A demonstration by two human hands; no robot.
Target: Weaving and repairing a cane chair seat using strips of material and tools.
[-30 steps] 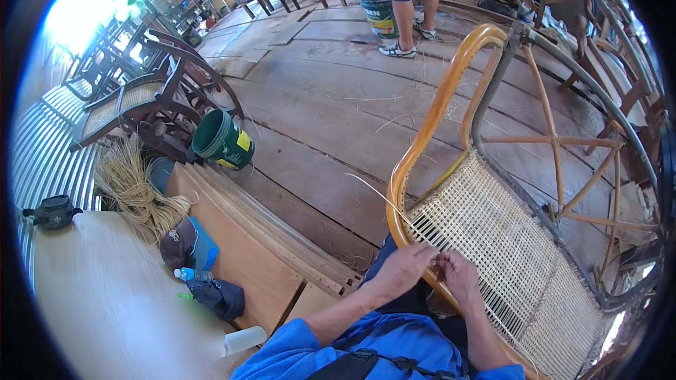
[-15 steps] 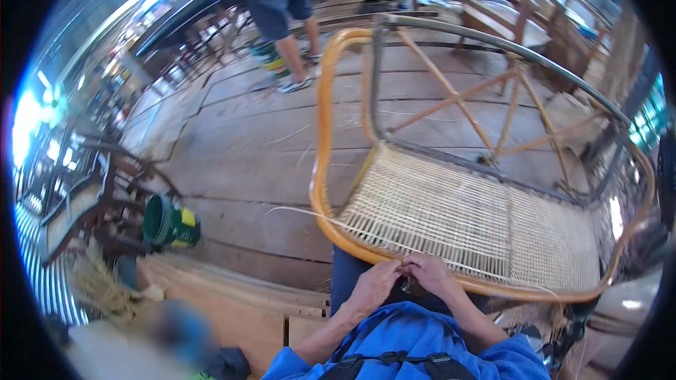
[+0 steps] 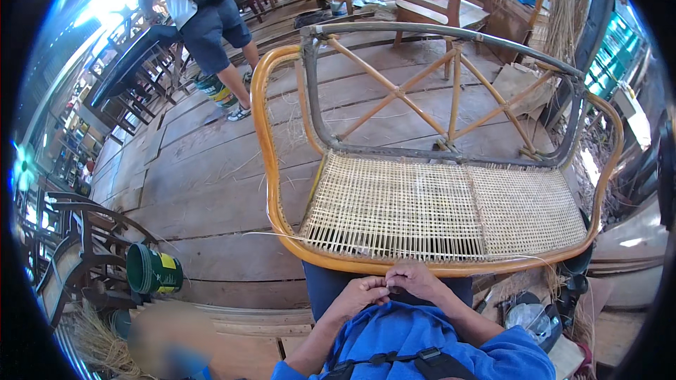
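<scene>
Meeting just under the front rail of a rattan bench frame (image 3: 451, 169), the left hand (image 3: 362, 290) and right hand (image 3: 414, 280) touch at the fingertips. Both sets of fingers are pressed together, pinching something too small to make out, likely a thin cane strand (image 3: 282, 233) that trails left from the woven seat (image 3: 436, 207). The frame lies on the plank floor (image 3: 204, 190), against the person's lap. A green bucket (image 3: 151, 271) lies on its side at left; another person (image 3: 201, 7) stands beyond.
</scene>
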